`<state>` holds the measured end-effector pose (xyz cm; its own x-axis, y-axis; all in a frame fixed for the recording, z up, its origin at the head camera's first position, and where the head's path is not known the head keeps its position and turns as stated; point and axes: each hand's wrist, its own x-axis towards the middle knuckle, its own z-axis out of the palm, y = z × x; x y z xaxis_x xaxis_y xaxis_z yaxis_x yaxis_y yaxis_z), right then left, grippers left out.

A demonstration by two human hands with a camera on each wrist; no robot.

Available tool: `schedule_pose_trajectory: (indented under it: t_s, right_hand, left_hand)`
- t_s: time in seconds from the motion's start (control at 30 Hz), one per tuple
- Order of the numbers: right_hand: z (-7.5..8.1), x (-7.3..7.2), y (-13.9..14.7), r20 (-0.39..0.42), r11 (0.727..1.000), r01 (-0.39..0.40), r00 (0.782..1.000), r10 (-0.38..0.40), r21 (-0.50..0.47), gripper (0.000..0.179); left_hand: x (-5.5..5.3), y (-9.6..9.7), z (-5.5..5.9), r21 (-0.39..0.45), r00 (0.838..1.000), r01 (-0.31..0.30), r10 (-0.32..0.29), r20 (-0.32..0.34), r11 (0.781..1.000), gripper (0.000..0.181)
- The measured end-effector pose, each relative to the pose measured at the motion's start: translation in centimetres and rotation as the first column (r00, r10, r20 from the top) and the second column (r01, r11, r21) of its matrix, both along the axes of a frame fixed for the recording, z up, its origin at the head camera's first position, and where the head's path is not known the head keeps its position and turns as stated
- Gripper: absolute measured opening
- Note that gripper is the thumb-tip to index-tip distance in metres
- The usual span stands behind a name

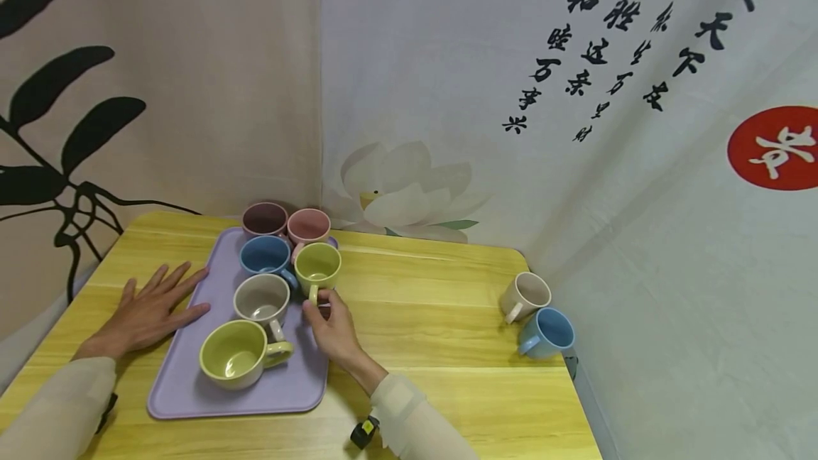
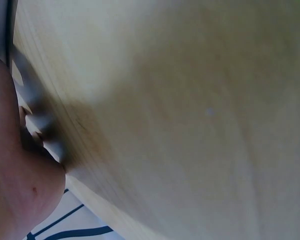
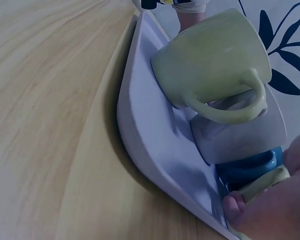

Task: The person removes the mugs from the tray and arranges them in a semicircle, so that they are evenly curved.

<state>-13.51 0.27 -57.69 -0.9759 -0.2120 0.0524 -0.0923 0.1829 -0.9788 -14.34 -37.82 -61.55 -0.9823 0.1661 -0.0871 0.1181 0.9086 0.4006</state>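
Pinching the farther green cup's (image 1: 317, 265) six-o'clock handle (image 1: 313, 294) (apt for stiff, slick, breakable ware, I judge): right hand (image 1: 335, 329). Spread at the tray's (image 1: 295, 392) nine o'clock: left hand (image 1: 148, 316).

On the table (image 1: 434, 346), six mugs (image 1: 261, 300) stand on a tray (image 1: 179, 396), left of two cups (image 1: 547, 332).

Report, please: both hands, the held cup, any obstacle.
Right hand holding farther yellow cup by handle. Left hand spread at edge of tray. Blue cup close beside held one.
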Motion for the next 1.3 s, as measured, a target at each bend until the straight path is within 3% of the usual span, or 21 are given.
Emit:
schedule_pose_trajectory:
  t_s: [0.53,0.83,1.3]
  right_hand:
    - [-0.1,0.0,-0.2,0.020,0.987,0.157,0.988,-0.156,-0.036,0.018]
    - [0.2,0.3,0.3,0.051,0.981,0.172,0.984,-0.168,-0.094,0.019]
    - [1.2,1.3,1.1,0.000,0.980,0.162,0.987,-0.163,-0.114,0.017]
  left_hand:
    - [0.0,0.0,-0.2,0.000,1.000,-0.010,0.010,0.013,1.000,0.094]
    - [0.1,0.0,-0.2,0.002,1.000,-0.009,0.009,0.010,1.000,0.094]
    - [0.1,0.1,-0.1,-0.010,1.000,-0.011,0.011,0.005,1.000,0.094]
